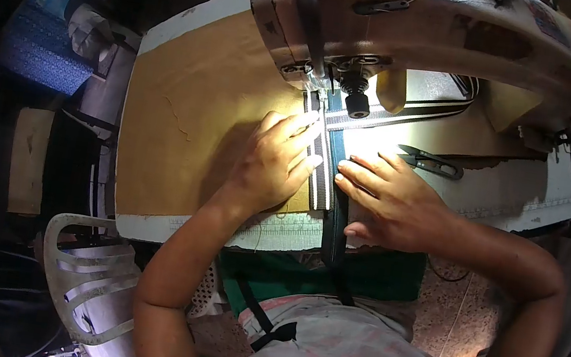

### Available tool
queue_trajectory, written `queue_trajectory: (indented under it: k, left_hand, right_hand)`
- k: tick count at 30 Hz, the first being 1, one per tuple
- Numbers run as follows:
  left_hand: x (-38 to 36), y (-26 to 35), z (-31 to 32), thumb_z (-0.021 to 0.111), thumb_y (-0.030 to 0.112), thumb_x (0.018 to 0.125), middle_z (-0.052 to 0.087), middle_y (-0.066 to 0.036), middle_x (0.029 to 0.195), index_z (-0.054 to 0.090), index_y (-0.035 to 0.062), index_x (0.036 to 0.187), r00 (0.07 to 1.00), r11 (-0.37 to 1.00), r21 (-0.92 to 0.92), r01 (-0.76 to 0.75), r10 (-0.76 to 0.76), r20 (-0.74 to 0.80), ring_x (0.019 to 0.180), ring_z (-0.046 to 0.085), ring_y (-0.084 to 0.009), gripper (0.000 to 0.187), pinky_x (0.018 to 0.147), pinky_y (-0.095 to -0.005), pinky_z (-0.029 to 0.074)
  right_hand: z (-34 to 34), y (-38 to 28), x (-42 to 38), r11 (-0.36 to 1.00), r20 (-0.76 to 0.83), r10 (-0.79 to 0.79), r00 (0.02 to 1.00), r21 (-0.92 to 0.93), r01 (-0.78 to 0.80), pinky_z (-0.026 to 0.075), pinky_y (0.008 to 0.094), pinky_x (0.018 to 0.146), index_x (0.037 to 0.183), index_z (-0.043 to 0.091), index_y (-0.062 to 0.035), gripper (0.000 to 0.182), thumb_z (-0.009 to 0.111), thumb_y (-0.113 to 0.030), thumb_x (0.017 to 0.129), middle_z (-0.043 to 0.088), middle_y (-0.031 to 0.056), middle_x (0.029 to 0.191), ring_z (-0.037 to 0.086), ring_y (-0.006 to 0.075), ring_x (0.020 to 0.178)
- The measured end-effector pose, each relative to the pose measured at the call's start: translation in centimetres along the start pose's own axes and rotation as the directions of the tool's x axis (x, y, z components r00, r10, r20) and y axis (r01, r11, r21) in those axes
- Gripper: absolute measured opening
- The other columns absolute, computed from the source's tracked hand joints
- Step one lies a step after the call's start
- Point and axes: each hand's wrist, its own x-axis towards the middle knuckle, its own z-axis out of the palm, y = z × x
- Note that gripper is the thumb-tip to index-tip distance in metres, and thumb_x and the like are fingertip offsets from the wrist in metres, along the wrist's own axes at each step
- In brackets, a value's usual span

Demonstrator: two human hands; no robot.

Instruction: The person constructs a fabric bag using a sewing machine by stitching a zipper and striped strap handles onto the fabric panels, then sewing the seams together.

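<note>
A black-and-white striped webbing strap [322, 177] runs from the sewing machine's needle area toward me, alongside a dark blue strip [334, 231] that hangs over the table's front edge. My left hand [275, 158] rests on the strap's left side, fingers stretched toward the needle and thumb on the webbing. Flat beside the dark strip lies my right hand [397, 204], its fingertips at the strip's right edge. Neither hand is closed round anything. The sewing machine [412, 38] arches above, its presser foot close to my left fingertips. Thread snips [433, 163] lie beyond my right hand.
More striped webbing [415, 114] loops right beneath the machine arm. Brown sheet material [185, 103] covers the table's left side, and a ruler scale [285, 229] runs along the front edge. A white plastic chair [73, 272] stands at the lower left; blue fabric [50, 40] is at the upper left.
</note>
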Motion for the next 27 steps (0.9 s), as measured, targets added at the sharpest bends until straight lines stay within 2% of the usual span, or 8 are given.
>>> queue_trajectory:
  k: [10,14,18,21,23,25,27]
  left_hand:
    - [-0.1,0.7,-0.4,0.074,0.02,0.081,0.061,-0.018,0.127,0.063,-0.0059,0.124,1.0,0.999,0.045,0.01,-0.01,0.013,0.112,0.055,-0.0344,0.051,0.101,-0.0422,0.046]
    - [-0.2,0.7,-0.4,0.072,0.02,0.083,0.06,-0.021,0.131,0.062,-0.0063,0.127,0.999,0.999,-0.002,0.039,-0.038,0.03,0.113,0.055,-0.0365,0.052,0.104,-0.0436,0.043]
    - [-0.2,0.6,-0.2,0.074,0.02,0.081,0.061,-0.017,0.127,0.063,-0.0055,0.123,1.0,1.0,0.022,0.001,-0.001,-0.006,0.111,0.056,-0.0333,0.051,0.1,-0.0425,0.046]
    - [-0.2,0.4,-0.1,0.074,0.02,0.082,0.061,-0.017,0.127,0.063,-0.005,0.124,1.0,1.0,0.02,0.002,-0.002,-0.004,0.112,0.056,-0.0331,0.05,0.101,-0.0427,0.046]
    - [-0.4,0.5,0.0,0.074,0.021,0.082,0.06,-0.017,0.128,0.063,-0.0046,0.124,1.0,1.0,0.017,0.001,-0.001,-0.007,0.113,0.055,-0.033,0.05,0.101,-0.0427,0.046]
    - [-0.3,0.6,-0.2,0.072,0.019,0.084,0.061,-0.021,0.128,0.063,-0.0075,0.123,1.0,1.0,-0.008,0.015,-0.015,0.0,0.114,0.056,-0.0361,0.048,0.103,-0.0428,0.045]
    - [-0.3,0.7,-0.3,0.072,0.019,0.084,0.061,-0.021,0.128,0.064,-0.0076,0.122,1.0,1.0,-0.009,0.017,-0.017,-0.007,0.114,0.056,-0.0359,0.047,0.103,-0.0427,0.045]
  right_hand:
    - [-0.1,-0.1,-0.2,1.0,-0.065,0.016,0.998,-0.024,-0.017,0.036,0.0515,0.108,0.132,0.058,0.0019,0.075,0.069,-0.056,0.085,0.056,0.0171,0.138,0.05,0.0333,0.13]
    - [-0.2,-0.1,-0.2,1.0,-0.067,0.016,0.998,-0.013,-0.017,0.037,0.0513,0.107,0.132,0.059,0.0016,0.075,0.069,-0.056,0.085,0.056,0.0167,0.137,0.05,0.0331,0.128]
    - [-0.6,-0.1,0.2,1.0,-0.057,0.029,0.998,-0.003,-0.03,0.038,0.0502,0.107,0.131,0.059,0.0013,0.075,0.069,-0.057,0.085,0.056,0.0167,0.137,0.051,0.0339,0.127]
    - [-1.1,0.6,0.8,0.993,-0.029,0.077,0.997,0.092,-0.074,0.04,0.049,0.105,0.131,0.059,0.0012,0.075,0.069,-0.057,0.085,0.056,0.0169,0.137,0.051,0.0349,0.127]
    - [-1.2,1.4,1.5,0.999,-0.167,0.008,0.986,-0.044,-0.015,0.042,0.0485,0.103,0.131,0.059,0.0012,0.075,0.07,-0.056,0.084,0.056,0.0168,0.136,0.051,0.0357,0.127]
    - [-1.3,1.4,2.1,0.999,-0.145,-0.025,0.989,-0.051,0.018,0.043,0.0488,0.102,0.131,0.059,0.0017,0.076,0.069,-0.057,0.084,0.056,0.0173,0.138,0.051,0.0358,0.127]
    - [-0.7,0.8,2.1,0.993,-0.089,-0.031,0.996,-0.115,0.021,0.042,0.044,0.103,0.128,0.061,0.0033,0.075,0.07,-0.055,0.082,0.057,0.0159,0.136,0.051,0.0313,0.128]
